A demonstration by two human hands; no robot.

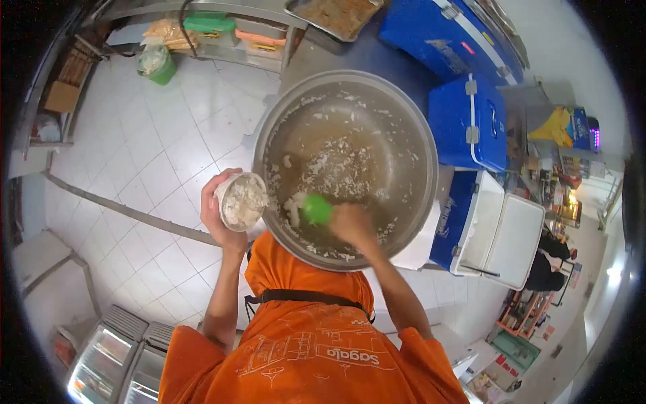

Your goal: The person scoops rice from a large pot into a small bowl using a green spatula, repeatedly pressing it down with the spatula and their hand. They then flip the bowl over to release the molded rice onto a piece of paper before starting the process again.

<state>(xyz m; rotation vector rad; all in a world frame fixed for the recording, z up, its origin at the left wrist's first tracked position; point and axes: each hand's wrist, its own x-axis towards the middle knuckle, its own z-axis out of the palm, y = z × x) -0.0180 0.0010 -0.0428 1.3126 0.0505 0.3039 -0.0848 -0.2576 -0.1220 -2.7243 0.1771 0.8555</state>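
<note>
A wide metal bowl (pixel 397 114) stands in front of me, with white crumbly bits scattered over its bottom and walls. My left hand (pixel 221 209) is wrapped round a small white cup (pixel 224 190) beside the bowl's left rim. White crumbly food (pixel 245 201) fills this cup to the top. Inside the bowl, near its front edge, my right hand (pixel 351 225) grips a green scoop (pixel 317 209). A small heap of the white food (pixel 293 205) lies at the scoop's left side.
Blue cooler boxes (pixel 464 121) stand right of the bowl, one with its white lid (pixel 515 241) open. A metal tray (pixel 336 15) is behind it. At the upper left are a green bin (pixel 159 66) and a shelf (pixel 249 59) with tubs.
</note>
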